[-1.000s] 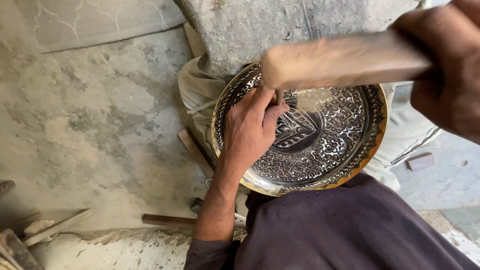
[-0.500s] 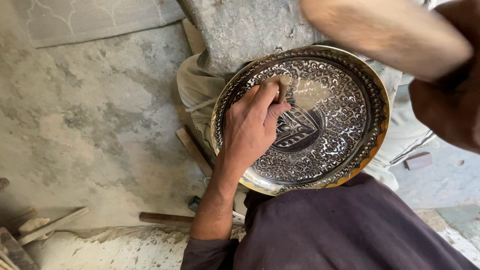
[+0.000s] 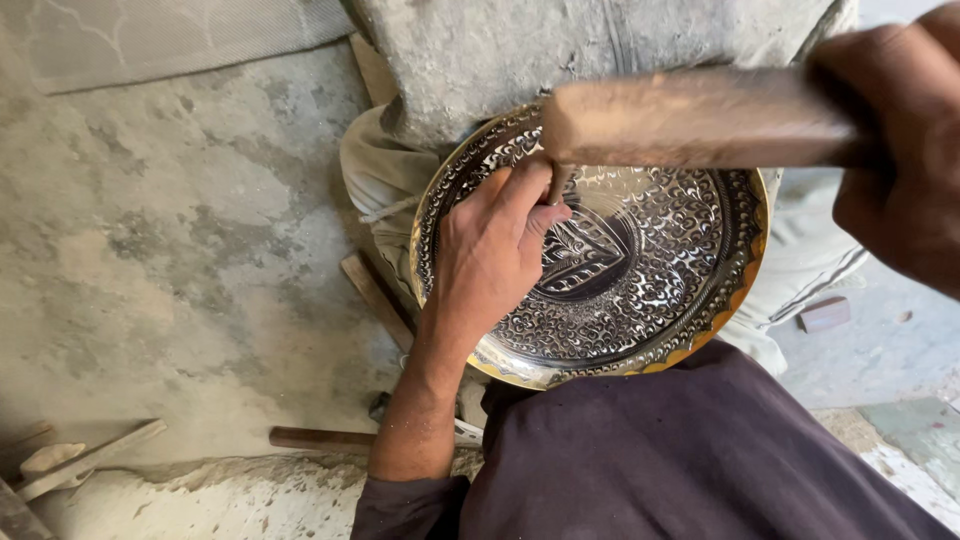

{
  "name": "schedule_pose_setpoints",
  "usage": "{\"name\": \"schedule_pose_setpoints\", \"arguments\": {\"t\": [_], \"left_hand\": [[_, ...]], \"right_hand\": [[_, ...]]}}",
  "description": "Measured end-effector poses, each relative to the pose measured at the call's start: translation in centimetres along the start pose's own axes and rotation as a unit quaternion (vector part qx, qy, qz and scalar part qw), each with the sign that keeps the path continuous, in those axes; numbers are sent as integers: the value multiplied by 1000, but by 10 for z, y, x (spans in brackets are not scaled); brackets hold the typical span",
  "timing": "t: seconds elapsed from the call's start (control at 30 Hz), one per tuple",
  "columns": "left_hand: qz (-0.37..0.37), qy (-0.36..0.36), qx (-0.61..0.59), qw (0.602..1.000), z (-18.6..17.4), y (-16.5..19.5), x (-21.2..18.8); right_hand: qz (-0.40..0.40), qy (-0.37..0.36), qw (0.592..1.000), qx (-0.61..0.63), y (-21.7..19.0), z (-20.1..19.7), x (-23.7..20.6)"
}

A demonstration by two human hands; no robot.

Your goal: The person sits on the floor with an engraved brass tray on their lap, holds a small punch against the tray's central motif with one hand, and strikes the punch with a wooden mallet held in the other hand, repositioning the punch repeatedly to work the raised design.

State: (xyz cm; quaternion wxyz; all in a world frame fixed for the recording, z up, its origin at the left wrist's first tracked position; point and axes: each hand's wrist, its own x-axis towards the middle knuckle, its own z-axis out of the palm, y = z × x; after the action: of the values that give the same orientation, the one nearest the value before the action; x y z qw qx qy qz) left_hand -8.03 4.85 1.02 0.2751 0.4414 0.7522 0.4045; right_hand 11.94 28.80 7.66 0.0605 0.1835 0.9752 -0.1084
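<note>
The engraved metal tray (image 3: 640,290) sat tilted in the person's lap, propped up against a grey stone block (image 3: 600,50) on a rough concrete floor (image 3: 180,250), its whole face packed with tiny scroll patterns inside a brassy rim. The left hand (image 3: 495,250) lay on the tray with its fingers pinched around a small chisel (image 3: 556,185), tip set near the upper edge of the pattern. The right hand (image 3: 900,160) was clenched round the handle of a wooden mallet (image 3: 700,118), and the mallet's head was right at the top of that chisel, basically touching as far as I could tell. Honestly the thing that made me wince was how close those pinching fingers were to the strike point. My guess is an off-centre hit could glance off and catch a knuckle, or kick the chisel sideways and gouge a line across finished engraving. The tray wasn't clamped either, just leaning there, so it looked to me like a heavy blow could make it slip on the knees. A few wooden sticks (image 3: 330,438) and scraps lay around on the floor by the person's side.
</note>
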Motion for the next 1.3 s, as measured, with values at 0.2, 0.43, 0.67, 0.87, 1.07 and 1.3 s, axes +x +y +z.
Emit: {"name": "schedule_pose_setpoints", "arguments": {"t": [0.2,0.43,0.67,0.87,1.07,1.3], "left_hand": [[-8,-22,9,1000,-2,0,1],[-4,-34,9,999,-5,1,3],[14,-25,9,1000,-7,2,3],[3,-38,0,999,-5,0,4],[18,-27,29,999,-7,2,6],[22,-21,17,999,-9,4,6]], "right_hand": [[11,20,995,93,-16,-8,15],[8,1,998,63,-26,-14,18],[11,-11,999,-42,-29,-15,15],[55,12,997,45,-29,-15,15],[0,5,996,-89,-30,-16,14],[68,9,996,59,-33,-8,6]]}}
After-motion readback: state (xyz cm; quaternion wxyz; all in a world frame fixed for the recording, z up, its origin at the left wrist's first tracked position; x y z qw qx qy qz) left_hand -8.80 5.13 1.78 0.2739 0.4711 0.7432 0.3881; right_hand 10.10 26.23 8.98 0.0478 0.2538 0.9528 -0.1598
